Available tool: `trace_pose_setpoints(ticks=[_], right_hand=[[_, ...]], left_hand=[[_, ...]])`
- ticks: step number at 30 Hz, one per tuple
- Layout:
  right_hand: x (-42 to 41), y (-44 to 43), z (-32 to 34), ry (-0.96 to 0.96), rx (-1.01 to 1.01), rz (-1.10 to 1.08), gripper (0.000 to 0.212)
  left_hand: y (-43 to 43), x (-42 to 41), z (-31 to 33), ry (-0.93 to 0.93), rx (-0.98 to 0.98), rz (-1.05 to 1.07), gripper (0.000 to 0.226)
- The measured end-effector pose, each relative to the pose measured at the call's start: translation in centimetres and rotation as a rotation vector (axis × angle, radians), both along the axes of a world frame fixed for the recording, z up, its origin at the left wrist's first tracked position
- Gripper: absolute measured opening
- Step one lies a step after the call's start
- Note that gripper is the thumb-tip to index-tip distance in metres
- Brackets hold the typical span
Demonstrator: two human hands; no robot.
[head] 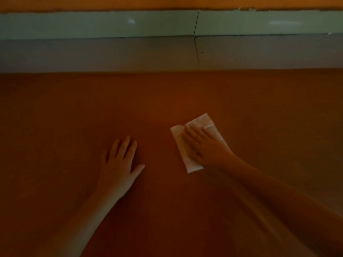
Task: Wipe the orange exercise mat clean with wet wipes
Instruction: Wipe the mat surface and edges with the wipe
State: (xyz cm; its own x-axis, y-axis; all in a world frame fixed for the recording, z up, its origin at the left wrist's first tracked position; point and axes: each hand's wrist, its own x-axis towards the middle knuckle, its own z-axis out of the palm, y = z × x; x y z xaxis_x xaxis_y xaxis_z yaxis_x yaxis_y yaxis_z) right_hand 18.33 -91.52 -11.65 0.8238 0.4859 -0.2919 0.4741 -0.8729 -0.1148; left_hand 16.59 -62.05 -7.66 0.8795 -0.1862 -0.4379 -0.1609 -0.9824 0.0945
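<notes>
Pressing down flat, the right hand (202, 145) is covering the middle of a folded white wet wipe (193, 166). Its fingers (193, 135) are lying straight and close together on top of the cloth rather than curling round it. That flat palm is, by my reading, spreading the load so that the whole pad is rubbing against the orange exercise mat (167, 97) instead of bunching up. The wipe is sitting at a slant under the hand, with one end poking out past the fingertips and the other showing behind the thumb side of the palm. Off to that hand's left, with a stretch of bare mat between them, the left hand (118, 162) is resting palm down on the mat. It is holding nothing, its fingers (128, 145) lightly spread and its thumb reaching out toward the wiping hand. It is probably taking the person's weight and pinning the mat so that it is not sliding under the strokes. The mat is lying beneath both hands and both forearms and is running on well past the fingertips to a straight edge. Beyond that edge a strip of grey floor (111, 54) is showing, then a pale tiled skirting (111, 25) at the foot of the wall (167, 2). Dim light is hiding any dirt or damp streaks, so I cannot tell how much of the surface is already clean.
</notes>
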Motion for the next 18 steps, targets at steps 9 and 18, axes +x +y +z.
trace_pose_setpoints(ticks=[9, 18], right_hand=[[2.6, 3.4, 0.3, 0.035, 0.011, -0.02, 0.067], [11.4, 1.8, 0.9, 0.041, -0.021, -0.55, 0.065]], left_hand=[[-0.1, 0.5, 0.5, 0.011, 0.048, -0.033, 0.077], [-0.5, 0.8, 1.0, 0.128, 0.053, -0.037, 0.1]])
